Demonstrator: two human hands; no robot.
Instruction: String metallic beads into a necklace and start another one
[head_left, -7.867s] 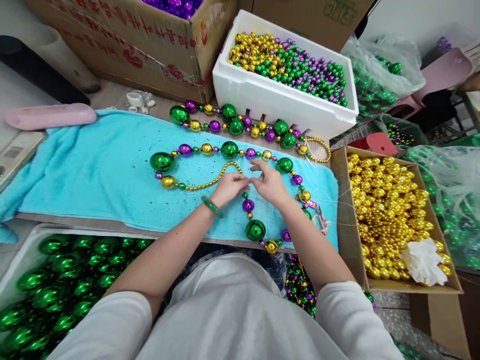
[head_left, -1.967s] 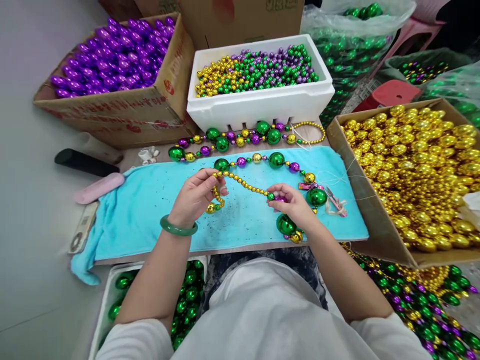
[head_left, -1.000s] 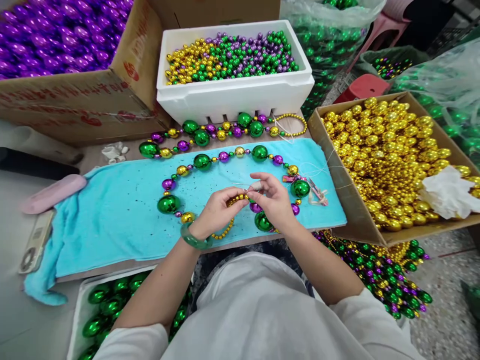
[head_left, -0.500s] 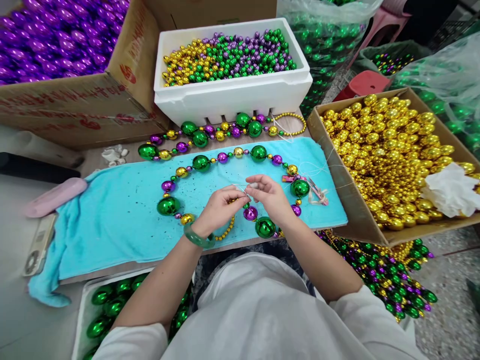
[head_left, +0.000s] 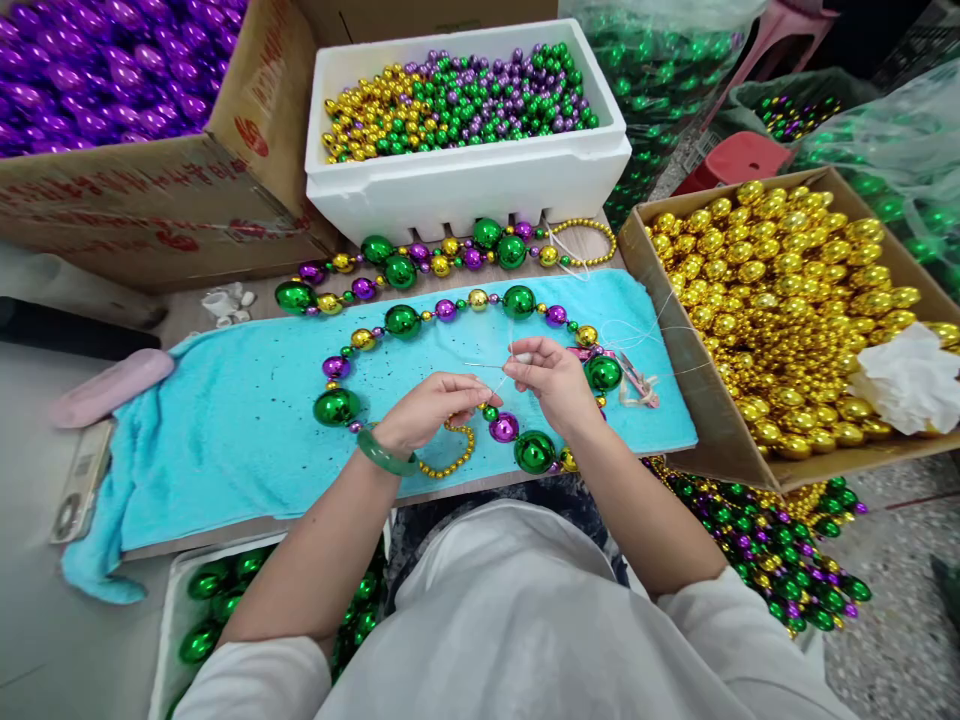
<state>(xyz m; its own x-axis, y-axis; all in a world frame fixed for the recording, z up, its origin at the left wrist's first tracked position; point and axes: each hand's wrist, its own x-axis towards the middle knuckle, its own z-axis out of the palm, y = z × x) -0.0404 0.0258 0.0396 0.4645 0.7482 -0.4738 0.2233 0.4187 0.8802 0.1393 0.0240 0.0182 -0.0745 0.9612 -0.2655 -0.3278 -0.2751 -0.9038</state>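
Note:
On a turquoise towel lies a bead necklace of large green, purple and gold shiny beads, laid out in a ring. My right hand pinches a thin needle that points left. My left hand, below and left of it, has its fingers closed on the thread at the necklace's end, beside a small green bead. A loop of small gold beads hangs by the left hand. A green bangle circles the left wrist.
Behind the towel lies a second bead strand, before a white foam box of small beads. Cardboard boxes hold purple beads and gold beads. Pink-handled snips lie at the towel's right. Green beads fill a bin below.
My hands have drawn apart: the right has moved up and to the right with the needle, the left slightly left and down. The needle and the gold loop show more plainly.

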